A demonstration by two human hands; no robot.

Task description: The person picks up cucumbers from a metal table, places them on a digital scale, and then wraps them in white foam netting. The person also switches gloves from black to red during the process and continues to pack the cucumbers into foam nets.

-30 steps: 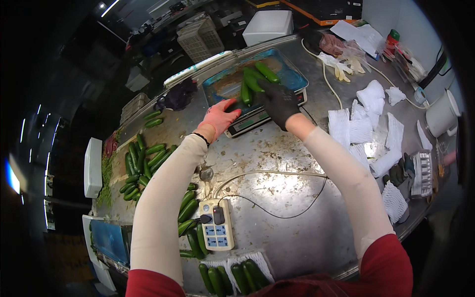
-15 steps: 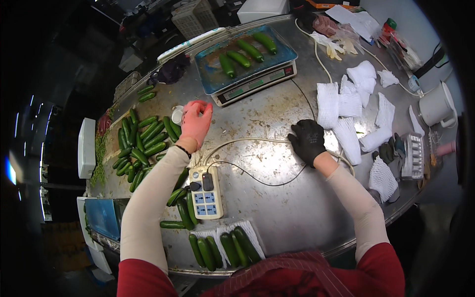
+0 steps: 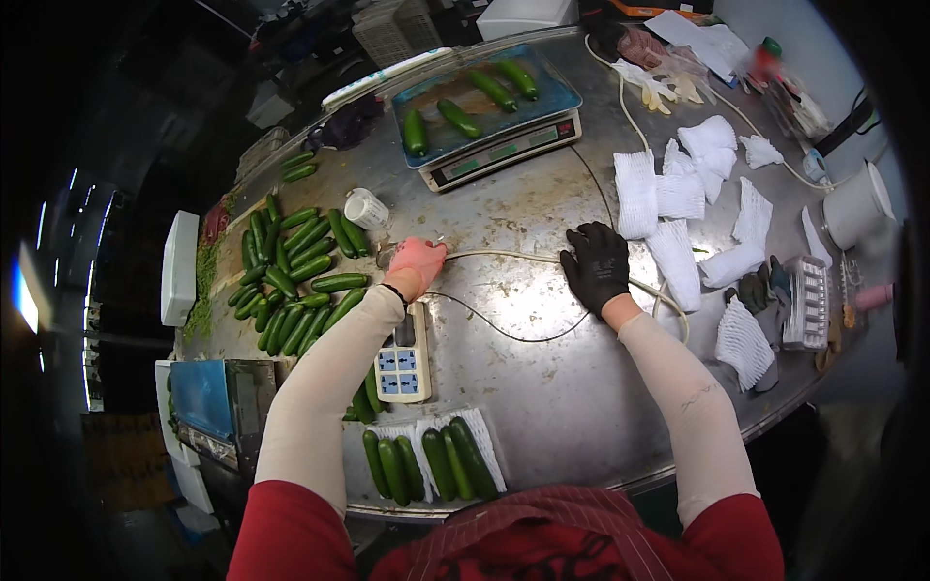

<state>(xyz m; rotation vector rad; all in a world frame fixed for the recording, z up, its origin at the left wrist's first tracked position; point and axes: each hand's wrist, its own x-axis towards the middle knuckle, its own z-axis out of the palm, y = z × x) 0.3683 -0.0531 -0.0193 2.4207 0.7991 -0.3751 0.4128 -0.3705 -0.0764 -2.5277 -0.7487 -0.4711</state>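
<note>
My left hand (image 3: 418, 259), in a pink glove, is closed on a pale cable (image 3: 504, 255) just above a white power strip (image 3: 401, 360) with blue sockets. My left forearm hides the strip's upper part. My right hand (image 3: 597, 266), in a black glove, has its fingers curled over the same cable, which comes out again at the wrist side. A pile of green cucumbers (image 3: 310, 244) lies left of my left hand, beside a tilted white cup (image 3: 366, 209). Beyond my hands stands a scale (image 3: 504, 148) with several cucumbers on its blue tray.
Cucumbers in two groups (image 3: 460, 463) rest on white foam net sleeves at the near edge. More white foam sleeves (image 3: 675, 261) lie to the right. Farther right are a metal rack (image 3: 806, 302) and a pale jug (image 3: 856, 205). A thin black wire (image 3: 542, 339) crosses the table.
My left hand has come down and right onto the cable, its fingers closing. The cable between my hands runs straighter. The white cup has shifted, and cucumbers on the scale have moved apart.
</note>
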